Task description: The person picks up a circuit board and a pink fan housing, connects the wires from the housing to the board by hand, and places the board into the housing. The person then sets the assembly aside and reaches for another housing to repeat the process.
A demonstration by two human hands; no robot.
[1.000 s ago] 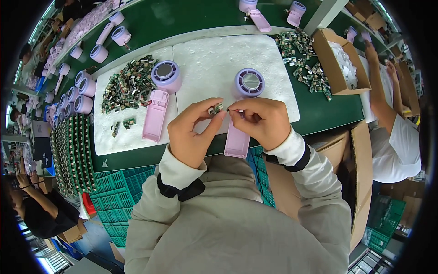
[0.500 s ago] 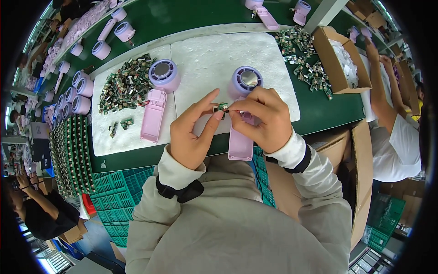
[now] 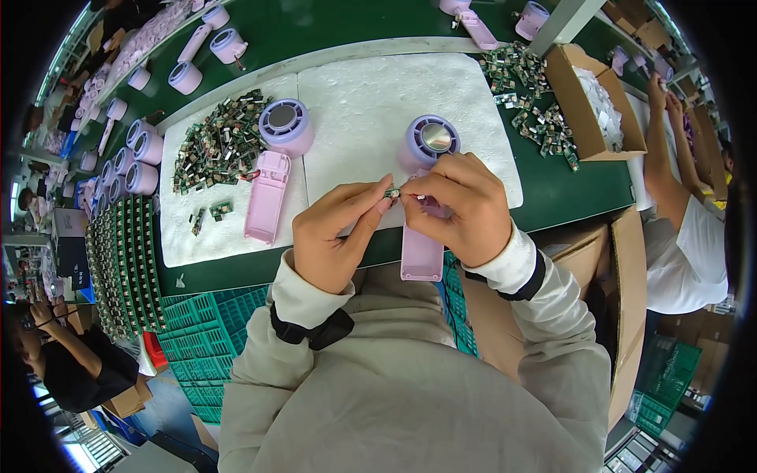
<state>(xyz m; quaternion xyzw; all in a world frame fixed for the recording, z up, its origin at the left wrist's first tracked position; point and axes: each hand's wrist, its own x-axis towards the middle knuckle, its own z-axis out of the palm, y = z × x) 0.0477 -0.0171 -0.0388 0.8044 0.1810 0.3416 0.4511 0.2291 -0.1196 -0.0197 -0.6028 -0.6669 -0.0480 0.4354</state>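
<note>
My left hand (image 3: 331,236) pinches a small green circuit board (image 3: 392,192) between thumb and fingertips. My right hand (image 3: 467,206) has its fingertips pinched at the board's right edge, on what looks like a thin red wire with a pale end (image 3: 420,197). Beneath them lies a pink-and-purple handheld fan body (image 3: 433,140), round head away from me. Its open pink handle (image 3: 423,256) juts over the table's near edge, partly hidden by my right hand. A second fan body (image 3: 287,130) with an open handle (image 3: 268,199) rests to the left, red wire showing.
White foam sheets (image 3: 363,87) cover the green table. Circuit boards lie piled (image 3: 217,146) at left and at far right (image 3: 544,130), beside a cardboard box (image 3: 568,94) of white pieces. Fan heads (image 3: 142,177) and board strips (image 3: 126,260) stand left. A co-worker's arm (image 3: 666,173) is at right.
My left hand's fingers have closed together around the circuit board, which has turned and shifted slightly right. My right hand stays pinched beside it. The whole view has shifted slightly.
</note>
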